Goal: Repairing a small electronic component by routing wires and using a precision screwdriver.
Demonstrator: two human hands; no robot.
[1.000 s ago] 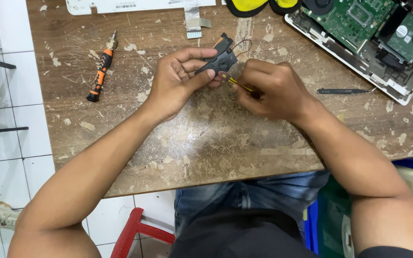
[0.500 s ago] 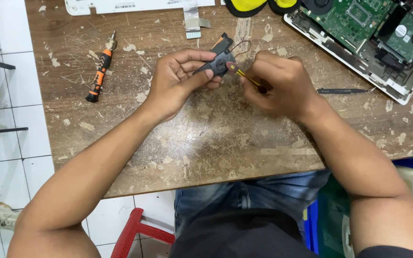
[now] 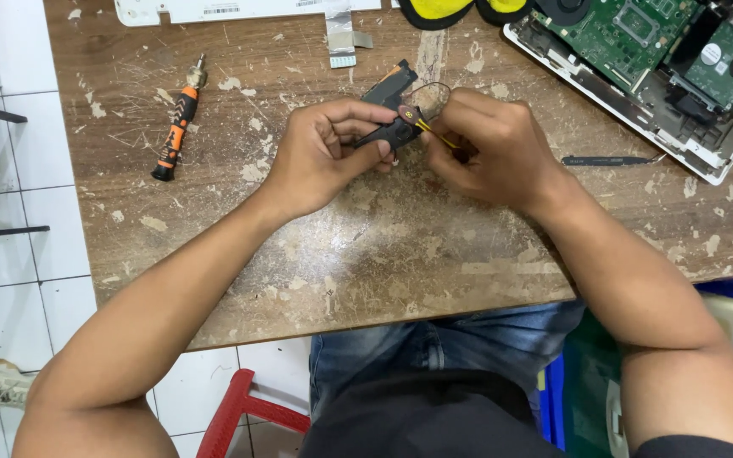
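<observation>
Over worn wooden bench, our left hand pinches light, rigid black part; right hand fingers pinch yellow tool.

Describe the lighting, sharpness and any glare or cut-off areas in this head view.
Head view: even, soft light with only faint shadows under the left hand and right hand; sharp focus across the worn wooden table, no motion blur on the small black part the hands hold; no strong glare; the opened laptop and orange-handled screwdriver are clear, though the frame crops the laptop.
</observation>
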